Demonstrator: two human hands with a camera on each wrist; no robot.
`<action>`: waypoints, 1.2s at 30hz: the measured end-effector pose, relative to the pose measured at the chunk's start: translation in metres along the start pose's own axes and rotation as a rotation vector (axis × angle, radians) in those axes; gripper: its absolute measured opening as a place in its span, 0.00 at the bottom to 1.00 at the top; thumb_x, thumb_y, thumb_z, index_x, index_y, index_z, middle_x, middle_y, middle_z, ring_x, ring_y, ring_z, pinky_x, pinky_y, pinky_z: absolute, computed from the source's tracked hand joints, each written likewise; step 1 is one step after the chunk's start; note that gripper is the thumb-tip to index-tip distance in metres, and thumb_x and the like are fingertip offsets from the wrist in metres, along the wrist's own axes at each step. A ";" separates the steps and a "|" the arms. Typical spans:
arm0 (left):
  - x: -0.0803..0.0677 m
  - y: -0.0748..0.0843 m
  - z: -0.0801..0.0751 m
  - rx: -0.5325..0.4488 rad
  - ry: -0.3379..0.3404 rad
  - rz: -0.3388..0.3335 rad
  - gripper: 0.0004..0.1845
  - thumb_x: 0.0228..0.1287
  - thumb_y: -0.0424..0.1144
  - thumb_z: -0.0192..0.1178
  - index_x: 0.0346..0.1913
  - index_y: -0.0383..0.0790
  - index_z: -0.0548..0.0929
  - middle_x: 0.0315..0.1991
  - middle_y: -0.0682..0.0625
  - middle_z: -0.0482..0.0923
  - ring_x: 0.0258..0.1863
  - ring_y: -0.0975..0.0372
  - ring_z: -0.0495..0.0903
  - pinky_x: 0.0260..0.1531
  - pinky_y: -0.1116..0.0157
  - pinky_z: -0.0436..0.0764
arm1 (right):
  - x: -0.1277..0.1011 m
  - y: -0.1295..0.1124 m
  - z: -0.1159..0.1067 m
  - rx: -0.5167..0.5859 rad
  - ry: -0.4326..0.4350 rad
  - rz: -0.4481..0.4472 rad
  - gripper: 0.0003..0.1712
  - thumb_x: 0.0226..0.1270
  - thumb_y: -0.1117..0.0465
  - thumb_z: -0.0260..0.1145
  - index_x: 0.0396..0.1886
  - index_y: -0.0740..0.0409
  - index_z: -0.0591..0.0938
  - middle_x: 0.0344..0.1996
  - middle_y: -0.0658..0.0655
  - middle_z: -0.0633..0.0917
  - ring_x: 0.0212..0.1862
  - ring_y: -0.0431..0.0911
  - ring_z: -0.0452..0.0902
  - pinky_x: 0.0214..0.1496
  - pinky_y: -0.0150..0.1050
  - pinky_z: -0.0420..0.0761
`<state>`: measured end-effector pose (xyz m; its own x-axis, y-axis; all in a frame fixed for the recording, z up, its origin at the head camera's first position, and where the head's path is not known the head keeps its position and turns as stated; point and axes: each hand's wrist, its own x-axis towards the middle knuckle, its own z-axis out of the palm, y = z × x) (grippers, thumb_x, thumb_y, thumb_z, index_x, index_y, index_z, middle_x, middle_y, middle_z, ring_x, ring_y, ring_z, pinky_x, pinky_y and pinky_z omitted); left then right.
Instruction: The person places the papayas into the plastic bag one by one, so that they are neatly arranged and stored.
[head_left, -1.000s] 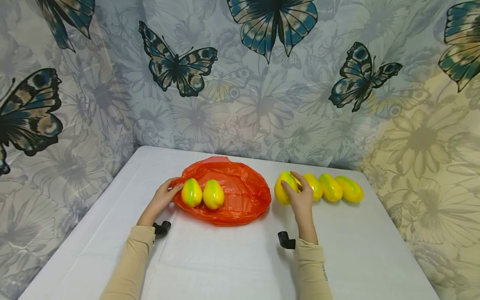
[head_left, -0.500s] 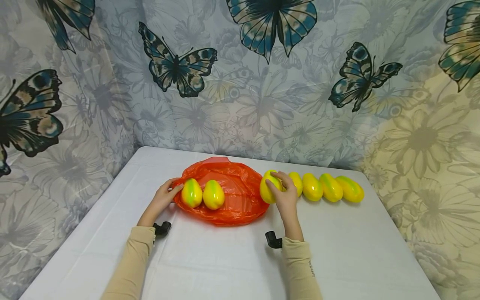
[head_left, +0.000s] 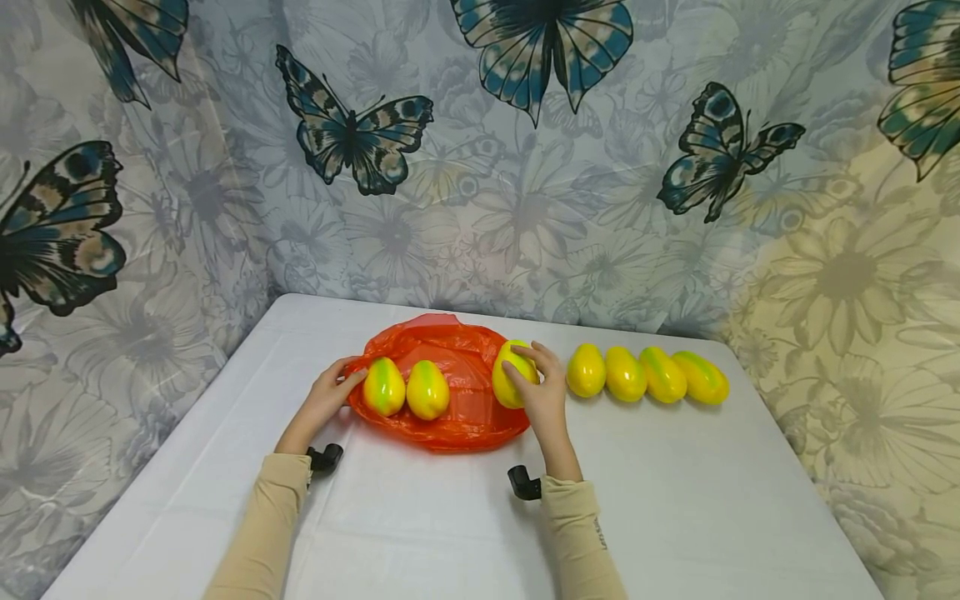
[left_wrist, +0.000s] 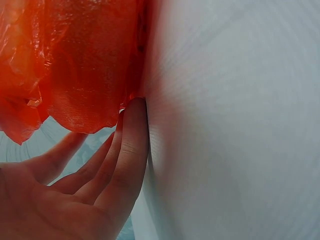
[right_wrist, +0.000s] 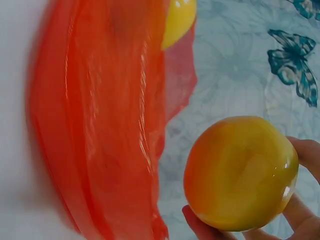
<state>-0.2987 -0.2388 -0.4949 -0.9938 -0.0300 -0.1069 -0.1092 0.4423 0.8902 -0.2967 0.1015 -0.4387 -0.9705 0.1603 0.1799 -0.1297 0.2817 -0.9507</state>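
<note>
A red plastic bag [head_left: 472,392] lies spread on the white table, with two yellow-green mangoes, a left mango [head_left: 384,387] and a right mango [head_left: 427,390], in its left half. My left hand [head_left: 327,396] holds the bag's left rim, thumb over the edge beside the left mango; in the left wrist view its fingers [left_wrist: 131,150] run along the table against the bag. Over the bag's right side, my right hand [head_left: 546,392] grips another mango [head_left: 513,375] between thumb and fingers. In the right wrist view this held mango [right_wrist: 240,175] appears clear of the red plastic.
Several more mangoes [head_left: 625,373] lie in a row on the table [head_left: 675,500] to the right of my right hand. Behind the table hangs a butterfly-patterned cloth [head_left: 510,217]. Black wrist mounts [head_left: 523,483] stick out inward from the forearms.
My right hand has carried a mango leftward from the row's left end to over the bag's right side. The left hand and the two mangoes in the bag stay in place.
</note>
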 end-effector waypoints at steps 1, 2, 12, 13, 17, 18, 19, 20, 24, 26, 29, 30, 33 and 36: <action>0.000 0.000 0.000 0.000 0.001 -0.001 0.34 0.73 0.57 0.49 0.73 0.40 0.61 0.70 0.34 0.63 0.58 0.46 0.74 0.46 0.63 0.82 | -0.001 0.000 0.002 -0.008 -0.003 0.002 0.20 0.60 0.60 0.72 0.53 0.57 0.84 0.68 0.60 0.71 0.72 0.57 0.62 0.74 0.54 0.62; 0.000 0.000 0.000 0.004 0.001 0.001 0.35 0.73 0.58 0.49 0.73 0.39 0.61 0.70 0.34 0.63 0.58 0.46 0.74 0.47 0.63 0.82 | -0.001 0.000 0.005 -0.011 -0.008 0.003 0.20 0.60 0.59 0.72 0.53 0.57 0.84 0.68 0.60 0.71 0.72 0.57 0.62 0.74 0.54 0.62; -0.001 0.000 0.000 -0.007 -0.003 -0.005 0.35 0.72 0.58 0.49 0.73 0.40 0.60 0.69 0.34 0.63 0.59 0.46 0.75 0.46 0.63 0.83 | -0.011 0.002 0.029 0.011 -0.076 -0.007 0.19 0.59 0.60 0.72 0.52 0.56 0.85 0.66 0.61 0.73 0.71 0.57 0.62 0.73 0.55 0.63; -0.001 0.000 0.000 -0.007 -0.003 -0.004 0.35 0.72 0.58 0.49 0.73 0.40 0.60 0.69 0.34 0.63 0.59 0.45 0.74 0.46 0.63 0.83 | -0.012 0.002 0.032 0.005 -0.079 -0.006 0.19 0.59 0.60 0.73 0.52 0.55 0.85 0.66 0.60 0.73 0.71 0.57 0.62 0.73 0.55 0.64; -0.001 0.000 0.000 -0.005 -0.002 0.002 0.35 0.73 0.57 0.49 0.73 0.40 0.61 0.69 0.34 0.63 0.59 0.45 0.74 0.46 0.63 0.83 | -0.015 0.003 0.041 -0.018 -0.095 0.015 0.19 0.60 0.59 0.72 0.52 0.53 0.85 0.65 0.58 0.74 0.70 0.56 0.64 0.71 0.55 0.67; -0.001 0.000 0.000 -0.007 -0.002 0.002 0.34 0.73 0.57 0.49 0.73 0.40 0.61 0.69 0.35 0.63 0.59 0.45 0.74 0.46 0.63 0.83 | -0.015 0.003 0.043 -0.020 -0.099 0.018 0.19 0.60 0.59 0.72 0.53 0.53 0.85 0.65 0.58 0.74 0.70 0.56 0.64 0.71 0.55 0.67; -0.001 0.000 0.000 -0.009 -0.002 0.002 0.34 0.73 0.57 0.50 0.73 0.40 0.61 0.69 0.35 0.64 0.59 0.46 0.74 0.46 0.63 0.83 | -0.015 0.003 0.045 -0.021 -0.103 0.028 0.19 0.60 0.58 0.72 0.53 0.52 0.85 0.65 0.57 0.74 0.70 0.56 0.64 0.70 0.55 0.68; -0.001 0.000 0.000 -0.010 -0.003 0.002 0.34 0.73 0.57 0.50 0.73 0.40 0.61 0.69 0.35 0.64 0.58 0.46 0.75 0.45 0.64 0.83 | -0.015 0.004 0.047 -0.020 -0.106 0.033 0.19 0.61 0.58 0.72 0.53 0.52 0.85 0.65 0.57 0.73 0.70 0.56 0.64 0.70 0.55 0.68; -0.001 0.000 0.000 -0.009 -0.002 -0.003 0.34 0.73 0.57 0.50 0.73 0.40 0.61 0.69 0.35 0.64 0.57 0.47 0.75 0.45 0.64 0.83 | -0.016 0.007 0.053 -0.025 -0.108 0.048 0.20 0.61 0.58 0.71 0.53 0.52 0.84 0.66 0.58 0.73 0.70 0.56 0.64 0.71 0.55 0.68; -0.001 0.001 0.001 -0.007 -0.001 -0.005 0.34 0.73 0.57 0.49 0.73 0.40 0.60 0.68 0.34 0.64 0.57 0.47 0.75 0.45 0.64 0.83 | -0.016 0.009 0.055 -0.030 -0.105 0.050 0.20 0.60 0.59 0.72 0.53 0.52 0.84 0.66 0.59 0.73 0.69 0.56 0.65 0.71 0.55 0.68; -0.001 0.001 0.000 -0.006 -0.001 -0.009 0.34 0.73 0.57 0.49 0.73 0.40 0.60 0.68 0.35 0.65 0.57 0.47 0.75 0.45 0.65 0.82 | -0.017 0.011 0.058 -0.033 -0.107 0.052 0.20 0.61 0.59 0.71 0.53 0.54 0.84 0.65 0.59 0.74 0.69 0.56 0.65 0.71 0.55 0.68; -0.001 0.001 0.000 -0.007 -0.002 -0.010 0.34 0.73 0.57 0.49 0.73 0.41 0.60 0.68 0.35 0.65 0.57 0.47 0.75 0.45 0.65 0.82 | -0.018 0.012 0.058 -0.033 -0.108 0.050 0.20 0.61 0.59 0.71 0.54 0.54 0.84 0.65 0.60 0.74 0.69 0.56 0.65 0.71 0.55 0.68; -0.002 0.002 0.000 -0.008 -0.002 -0.005 0.34 0.73 0.57 0.49 0.73 0.40 0.61 0.68 0.35 0.65 0.57 0.47 0.74 0.45 0.66 0.82 | -0.018 0.012 0.059 -0.028 -0.108 0.057 0.20 0.62 0.58 0.71 0.54 0.56 0.84 0.66 0.60 0.73 0.68 0.57 0.66 0.70 0.54 0.69; -0.002 0.002 0.000 -0.001 0.001 0.001 0.34 0.73 0.56 0.49 0.73 0.40 0.61 0.68 0.35 0.65 0.56 0.47 0.75 0.44 0.67 0.81 | -0.018 0.013 0.060 -0.039 -0.106 0.063 0.20 0.63 0.58 0.70 0.54 0.57 0.83 0.66 0.62 0.73 0.66 0.57 0.68 0.69 0.53 0.71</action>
<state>-0.2964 -0.2383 -0.4929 -0.9939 -0.0303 -0.1061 -0.1086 0.4411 0.8909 -0.2929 0.0458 -0.4698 -0.9928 0.0782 0.0904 -0.0619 0.3108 -0.9485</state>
